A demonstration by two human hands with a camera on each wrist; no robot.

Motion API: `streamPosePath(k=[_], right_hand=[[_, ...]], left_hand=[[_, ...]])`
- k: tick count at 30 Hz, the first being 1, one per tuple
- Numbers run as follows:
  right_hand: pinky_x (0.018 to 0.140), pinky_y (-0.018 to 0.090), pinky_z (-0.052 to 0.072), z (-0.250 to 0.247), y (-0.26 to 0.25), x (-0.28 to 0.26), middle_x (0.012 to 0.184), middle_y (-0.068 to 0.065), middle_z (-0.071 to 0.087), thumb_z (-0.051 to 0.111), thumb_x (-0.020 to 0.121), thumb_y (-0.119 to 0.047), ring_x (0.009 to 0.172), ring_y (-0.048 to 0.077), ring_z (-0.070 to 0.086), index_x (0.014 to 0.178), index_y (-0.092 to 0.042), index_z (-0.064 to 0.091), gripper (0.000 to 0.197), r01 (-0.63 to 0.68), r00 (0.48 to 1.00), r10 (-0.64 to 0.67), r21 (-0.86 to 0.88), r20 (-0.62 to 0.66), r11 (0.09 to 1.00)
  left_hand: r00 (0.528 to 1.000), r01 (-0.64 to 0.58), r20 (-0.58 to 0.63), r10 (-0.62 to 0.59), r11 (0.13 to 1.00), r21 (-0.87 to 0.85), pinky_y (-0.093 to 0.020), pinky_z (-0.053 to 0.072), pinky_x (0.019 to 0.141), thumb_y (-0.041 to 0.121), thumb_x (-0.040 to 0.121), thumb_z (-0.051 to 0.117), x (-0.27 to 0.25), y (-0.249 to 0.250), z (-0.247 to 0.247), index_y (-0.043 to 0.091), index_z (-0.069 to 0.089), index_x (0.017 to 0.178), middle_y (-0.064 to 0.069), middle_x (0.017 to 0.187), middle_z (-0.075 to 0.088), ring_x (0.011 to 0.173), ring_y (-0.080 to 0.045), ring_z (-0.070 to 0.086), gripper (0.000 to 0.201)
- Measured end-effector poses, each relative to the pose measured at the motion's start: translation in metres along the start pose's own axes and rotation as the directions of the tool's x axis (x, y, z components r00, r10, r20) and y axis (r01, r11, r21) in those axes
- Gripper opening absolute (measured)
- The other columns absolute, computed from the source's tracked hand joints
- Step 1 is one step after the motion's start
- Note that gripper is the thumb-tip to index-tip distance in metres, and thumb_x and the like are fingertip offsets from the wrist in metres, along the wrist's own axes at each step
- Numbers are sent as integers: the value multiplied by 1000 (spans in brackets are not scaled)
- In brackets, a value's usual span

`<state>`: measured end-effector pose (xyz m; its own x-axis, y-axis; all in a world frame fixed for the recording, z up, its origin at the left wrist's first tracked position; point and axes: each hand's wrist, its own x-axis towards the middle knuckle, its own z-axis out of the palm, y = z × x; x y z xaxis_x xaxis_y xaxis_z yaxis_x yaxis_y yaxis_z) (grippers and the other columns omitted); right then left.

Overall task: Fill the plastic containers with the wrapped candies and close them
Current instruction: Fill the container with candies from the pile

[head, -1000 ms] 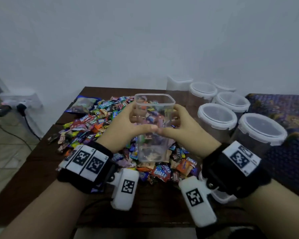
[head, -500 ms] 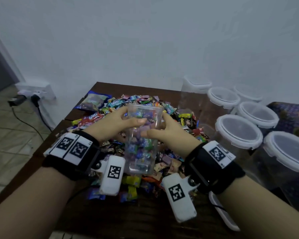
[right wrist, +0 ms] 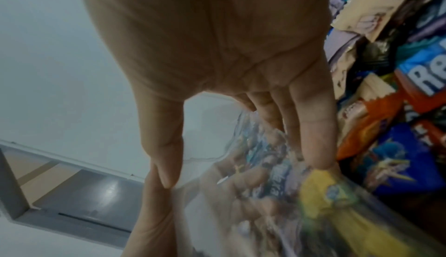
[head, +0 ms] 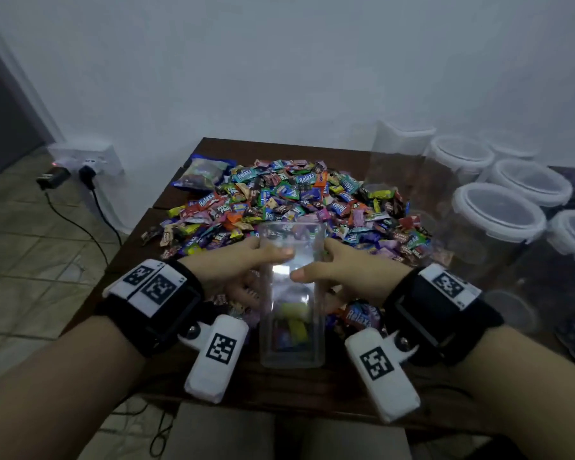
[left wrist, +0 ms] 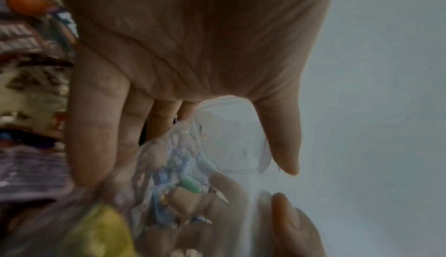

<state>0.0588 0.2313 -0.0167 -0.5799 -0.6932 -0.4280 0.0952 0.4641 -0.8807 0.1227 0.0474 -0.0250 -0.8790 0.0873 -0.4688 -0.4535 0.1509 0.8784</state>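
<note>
Tipped from upright toward the desk's (head: 279, 386) near edge, the clear container (head: 292, 313) (few candies inside) sits clasped between left hand (head: 233, 270) and right hand (head: 342, 277); a slack grip could spill them.

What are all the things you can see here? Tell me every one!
Clear container: one, see-through, square, no lid, held over the table's near edge, a few candies inside.
Wrapped candies: a big pile, many colours, mid-table.
Candy bag: one, blue, far left of the pile.
Lidded containers: at least five, clear with white lids, on the right.
Table: one, dark brown wood.
Wall socket: white, with black plugs and cable, on the left by the floor.
Wrist bands: two, black with white marker tags.
Left hand: grips the container's left side.
Right hand: grips its right side.
</note>
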Motion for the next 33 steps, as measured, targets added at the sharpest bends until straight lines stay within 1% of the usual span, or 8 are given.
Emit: streamPosePath(k=[4, 9, 13, 20, 23, 26, 31, 33], right_hand=[[75, 44, 58, 4, -4, -3, 110, 1, 66, 71, 81, -21, 90, 19, 69, 120, -32, 45, 48, 27, 1000, -27, -21, 2, 999], [69, 34, 55, 1, -12, -1, 115, 6, 62, 79, 69, -24, 99, 21, 65, 134, -27, 34, 79, 78, 993, -82, -62, -80, 995], [94, 43, 51, -5, -16, 4, 124, 6, 57, 82, 69, -20, 110, 21, 61, 135, -23, 28, 85, 102, 984, -114, -92, -140, 991], [67, 9, 49, -4, -23, 10, 115, -14, 48, 75, 77, -8, 92, -4, 59, 134, -28, 16, 85, 190, 962, -221, -188, -161, 964], [71, 8, 49, -2, -21, 13, 118, -13, 46, 77, 74, -5, 97, -2, 57, 133, -29, 16, 88, 222, 946, -262, -205, -193, 953], [75, 12, 50, -1, -17, 14, 118, -10, 43, 77, 74, -9, 105, 6, 53, 139, -25, 13, 93, 221, 929, -300, -328, -215, 918], [90, 27, 48, -2, -11, 18, 123, -6, 37, 79, 73, -13, 117, 13, 45, 142, -23, 12, 96, 225, 910, -338, -398, -241, 889], [90, 25, 48, -3, -12, 18, 121, -8, 37, 80, 73, -15, 117, 13, 45, 142, -22, 13, 96, 230, 909, -347, -416, -232, 880]], left_hand=[[999, -45, 21, 44, 998, 45, -37, 59, 66, 51, 64, 80, -2, -1, -2, 15, 44, 134, -5, 107, 67, 80, -15, 70, 88], [991, -130, 3, 131, 986, 108, -38, 59, 70, 40, 74, 78, 1, 12, -12, 27, 44, 131, -2, 119, 64, 100, -20, 68, 68], [982, -186, -10, 190, 969, 162, -32, 58, 69, 33, 74, 78, 7, 18, -18, 24, 36, 130, -1, 115, 62, 97, -11, 66, 70], [941, -315, -42, 335, 915, 250, -24, 53, 80, 38, 60, 79, 5, 18, -27, 33, 24, 127, 6, 117, 54, 98, -5, 61, 86], [913, -369, -65, 403, 883, 290, -34, 51, 93, 39, 57, 83, 7, 14, -27, 34, 24, 131, 8, 120, 52, 107, -11, 59, 95], [879, -406, -101, 465, 844, 350, -24, 50, 90, 30, 64, 85, 8, 11, -22, 37, 24, 130, 13, 118, 49, 109, -4, 55, 90], [870, -393, -129, 477, 826, 405, -42, 48, 97, 49, 54, 81, 6, 7, -16, 41, 22, 134, 12, 125, 48, 117, -9, 52, 100], [866, -390, -139, 481, 822, 415, -41, 49, 97, 42, 57, 84, 6, 8, -16, 41, 23, 132, 13, 123, 48, 115, -6, 52, 98]])
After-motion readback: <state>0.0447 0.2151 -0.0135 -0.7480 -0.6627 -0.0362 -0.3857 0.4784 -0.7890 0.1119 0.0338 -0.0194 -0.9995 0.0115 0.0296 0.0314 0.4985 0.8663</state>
